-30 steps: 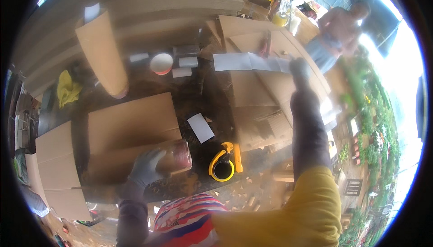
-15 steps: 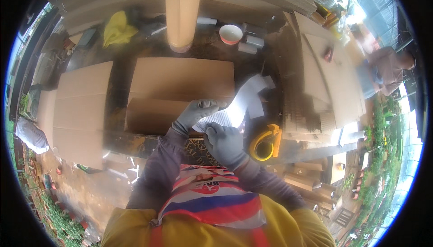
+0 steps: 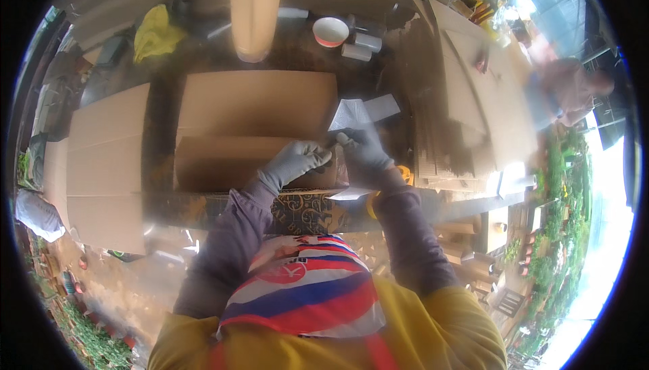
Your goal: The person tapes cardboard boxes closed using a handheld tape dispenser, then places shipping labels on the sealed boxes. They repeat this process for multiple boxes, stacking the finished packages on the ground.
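Observation:
My left hand (image 3: 299, 161), in a grey glove, is closed in a pinch over the front right of a folded cardboard sheet (image 3: 257, 103). Whatever its fingertips hold is too small to tell. My right hand (image 3: 365, 148), gloved too, has curled fingers just to the right, a small gap away. White paper sheets (image 3: 382, 107) lie just beyond it, and I cannot tell whether it grips them. Below its fingers shows a pale, see-through strip (image 3: 341, 167). Another white paper piece (image 3: 349, 195) lies at the table's front edge. My right forearm partly hides a yellow tape dispenser (image 3: 372, 205).
Cardboard stacks (image 3: 466, 93) stand on the right, and a flat cardboard sheet (image 3: 108, 167) lies at left. Farther back are a tall tan roll (image 3: 257, 11), a white-and-red bowl (image 3: 330, 32), small rolls (image 3: 356, 53) and yellow cloth (image 3: 157, 33). A person (image 3: 568, 89) is beyond the stacks.
My hands have moved apart, the right one forward and to the right. The printed paper that was between them no longer shows there. White sheets now lie beyond the right hand.

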The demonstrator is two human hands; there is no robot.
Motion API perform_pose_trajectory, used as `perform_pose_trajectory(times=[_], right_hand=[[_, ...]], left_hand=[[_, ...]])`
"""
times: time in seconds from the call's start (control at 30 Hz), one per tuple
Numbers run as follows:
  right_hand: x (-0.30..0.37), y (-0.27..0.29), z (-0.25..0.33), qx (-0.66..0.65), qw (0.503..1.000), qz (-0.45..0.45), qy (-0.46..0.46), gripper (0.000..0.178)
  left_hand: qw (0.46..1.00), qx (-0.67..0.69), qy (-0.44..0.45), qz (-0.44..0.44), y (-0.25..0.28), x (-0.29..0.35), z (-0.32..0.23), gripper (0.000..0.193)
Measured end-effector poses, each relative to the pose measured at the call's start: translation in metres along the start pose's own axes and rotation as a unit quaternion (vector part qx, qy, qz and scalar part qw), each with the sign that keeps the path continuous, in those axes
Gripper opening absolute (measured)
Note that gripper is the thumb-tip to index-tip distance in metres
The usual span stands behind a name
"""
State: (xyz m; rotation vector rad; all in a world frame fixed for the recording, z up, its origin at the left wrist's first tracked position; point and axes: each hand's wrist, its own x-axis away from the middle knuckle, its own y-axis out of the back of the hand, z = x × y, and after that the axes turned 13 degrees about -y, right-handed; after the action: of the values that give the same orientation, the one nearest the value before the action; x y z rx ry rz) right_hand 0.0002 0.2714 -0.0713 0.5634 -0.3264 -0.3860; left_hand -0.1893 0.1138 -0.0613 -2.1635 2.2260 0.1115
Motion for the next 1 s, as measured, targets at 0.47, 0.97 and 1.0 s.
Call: perform_pose_trajectory(times=[0.47,0.97,1.0], right_hand=[[0.002,0.063,0.045,0.013,0.961,0.219,-0.168,0.051],[0.095,0.048,0.033,0.255,0.934,0.126,-0.218,0.051],[0.092,0.058,0.038,0.272,0.932,0.111,-0.21,0.031]], left_hand=[[0.989,0.137,-0.042,0.041,-0.001,-0.001,0.003,0.055],[0.977,0.2,0.0,0.068,-0.006,-0.015,-0.002,0.065],[0.986,0.141,-0.046,0.079,-0.009,-0.018,-0.009,0.066]])
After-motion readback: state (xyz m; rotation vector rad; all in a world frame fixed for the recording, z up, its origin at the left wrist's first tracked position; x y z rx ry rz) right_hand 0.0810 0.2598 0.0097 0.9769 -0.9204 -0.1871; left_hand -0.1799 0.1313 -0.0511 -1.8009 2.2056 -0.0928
